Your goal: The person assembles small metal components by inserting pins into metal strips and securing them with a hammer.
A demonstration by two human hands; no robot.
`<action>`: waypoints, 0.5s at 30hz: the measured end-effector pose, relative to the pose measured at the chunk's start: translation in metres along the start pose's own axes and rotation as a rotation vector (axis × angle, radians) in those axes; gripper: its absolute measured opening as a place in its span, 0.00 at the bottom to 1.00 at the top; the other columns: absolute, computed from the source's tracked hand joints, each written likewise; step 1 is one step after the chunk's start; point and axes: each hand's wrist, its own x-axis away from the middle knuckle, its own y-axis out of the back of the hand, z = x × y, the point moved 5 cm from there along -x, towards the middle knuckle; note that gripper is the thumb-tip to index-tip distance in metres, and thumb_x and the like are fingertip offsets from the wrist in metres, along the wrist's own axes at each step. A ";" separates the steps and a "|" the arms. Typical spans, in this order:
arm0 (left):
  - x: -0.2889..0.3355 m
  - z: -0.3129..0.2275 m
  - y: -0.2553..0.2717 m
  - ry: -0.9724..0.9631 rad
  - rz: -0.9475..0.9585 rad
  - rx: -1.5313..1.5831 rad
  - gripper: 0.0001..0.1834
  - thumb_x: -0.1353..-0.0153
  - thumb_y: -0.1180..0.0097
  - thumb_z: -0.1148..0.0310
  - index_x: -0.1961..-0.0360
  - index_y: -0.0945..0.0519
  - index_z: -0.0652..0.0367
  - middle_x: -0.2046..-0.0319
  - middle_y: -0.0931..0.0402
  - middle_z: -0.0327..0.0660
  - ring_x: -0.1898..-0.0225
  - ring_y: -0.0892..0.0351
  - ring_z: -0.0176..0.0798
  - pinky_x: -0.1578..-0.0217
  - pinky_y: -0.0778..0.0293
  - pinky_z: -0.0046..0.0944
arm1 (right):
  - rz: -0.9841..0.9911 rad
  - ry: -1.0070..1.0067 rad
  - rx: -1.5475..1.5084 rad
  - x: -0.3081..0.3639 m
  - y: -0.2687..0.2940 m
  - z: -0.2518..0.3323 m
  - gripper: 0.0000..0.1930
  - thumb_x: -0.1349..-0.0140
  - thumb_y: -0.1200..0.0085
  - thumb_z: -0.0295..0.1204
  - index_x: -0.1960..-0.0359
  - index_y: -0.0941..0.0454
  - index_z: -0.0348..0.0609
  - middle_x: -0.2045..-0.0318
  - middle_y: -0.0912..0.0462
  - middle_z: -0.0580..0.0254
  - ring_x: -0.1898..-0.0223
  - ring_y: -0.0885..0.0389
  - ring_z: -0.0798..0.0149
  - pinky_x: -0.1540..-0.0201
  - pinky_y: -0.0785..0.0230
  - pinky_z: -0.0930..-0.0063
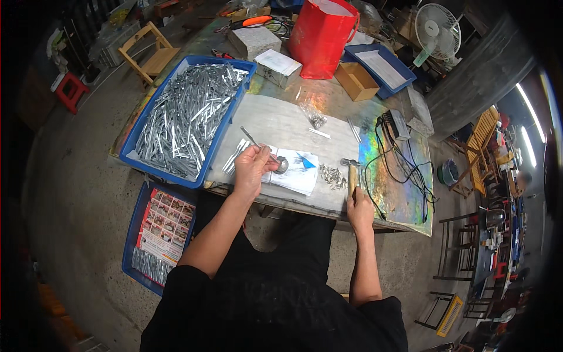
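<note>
My left hand [252, 171] is closed around a slim grey metal rod [249, 135], which slants up and away to the left. Close to those fingertips sits a small round dark metal block [282, 165] on white paper [300, 183] bearing a blue patch. My right hand [359, 209] grips the wooden handle of a hammer [352, 179], its metal head lying low over the table. Between the hands is a pile of small metal pins [332, 176]. Several flat metal strips [234, 157] lie left of my left hand, partly hidden by it.
A blue tray [130, 142] heaped with metal strips fills the table's left; a lower blue tray [130, 249] stands below. Black cables [399, 167] sprawl at the right. Farther back are a red bag [319, 44], a wooden box [356, 83], stone blocks [253, 43] and a fan [437, 30].
</note>
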 end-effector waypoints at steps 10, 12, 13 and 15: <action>0.008 -0.018 0.008 -0.037 -0.025 0.081 0.07 0.46 0.51 0.70 0.72 0.30 0.64 0.78 0.28 0.41 0.79 0.27 0.30 0.78 0.28 0.25 | -0.073 -0.007 -0.044 0.007 0.010 0.000 0.13 0.53 0.52 0.27 0.63 0.31 0.38 0.76 0.29 0.46 0.73 0.29 0.47 0.71 0.36 0.60; 0.009 -0.020 0.012 -0.041 -0.030 0.095 0.07 0.46 0.51 0.70 0.72 0.30 0.64 0.78 0.28 0.41 0.79 0.27 0.30 0.78 0.28 0.25 | -0.194 -0.016 -0.054 0.009 0.018 0.002 0.13 0.52 0.52 0.26 0.63 0.30 0.35 0.73 0.28 0.48 0.71 0.30 0.48 0.68 0.36 0.64; 0.008 -0.021 0.015 -0.050 -0.039 0.045 0.07 0.45 0.51 0.70 0.73 0.30 0.63 0.78 0.28 0.40 0.80 0.27 0.30 0.79 0.29 0.25 | -0.192 -0.012 -0.056 0.010 0.017 0.002 0.13 0.52 0.52 0.26 0.63 0.30 0.35 0.73 0.28 0.48 0.71 0.30 0.48 0.68 0.36 0.64; 0.003 -0.021 0.023 -0.062 -0.051 -0.006 0.07 0.45 0.51 0.70 0.73 0.30 0.63 0.79 0.28 0.39 0.80 0.28 0.29 0.79 0.30 0.24 | -0.257 -0.046 -0.210 0.012 0.020 -0.002 0.13 0.52 0.53 0.25 0.63 0.29 0.35 0.73 0.28 0.50 0.71 0.30 0.49 0.69 0.37 0.64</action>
